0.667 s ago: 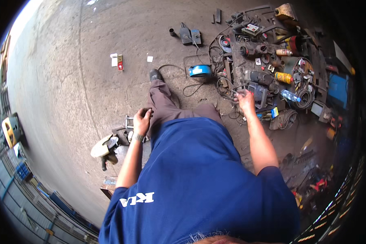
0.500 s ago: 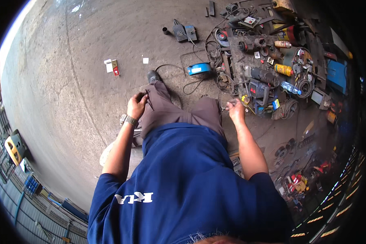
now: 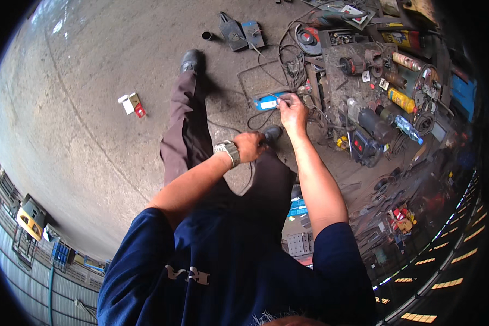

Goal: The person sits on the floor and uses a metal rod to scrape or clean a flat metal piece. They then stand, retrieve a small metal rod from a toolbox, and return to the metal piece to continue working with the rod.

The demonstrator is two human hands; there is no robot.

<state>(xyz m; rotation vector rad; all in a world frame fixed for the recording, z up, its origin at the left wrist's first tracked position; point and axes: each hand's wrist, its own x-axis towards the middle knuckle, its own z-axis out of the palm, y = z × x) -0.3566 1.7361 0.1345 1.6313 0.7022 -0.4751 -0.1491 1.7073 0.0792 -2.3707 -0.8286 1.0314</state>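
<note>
My right hand [image 3: 293, 115] is stretched forward, thumb and fingers pinched together at the near right end of a blue curved object [image 3: 264, 102] with a white label. A thin dark piece seems to show at the fingertips, too small to name. My left hand [image 3: 249, 147], with a watch [image 3: 228, 152] on the wrist, is closed above my right leg, near the right shoe [image 3: 273, 133]. Whatever it holds is hidden under the fingers.
To the right stands a cluttered metal workbench [image 3: 331, 81] with an angle grinder [image 3: 309, 39], power tools, a yellow bottle [image 3: 401, 100] and a plastic water bottle [image 3: 407, 129]. Cables loop on the floor beside it. A small red and white box [image 3: 137, 108] lies at left.
I have risen from a low crouched or seated posture, and my legs are straighter. My left hand has moved right across my body; my right hand has moved forward to the blue object.
</note>
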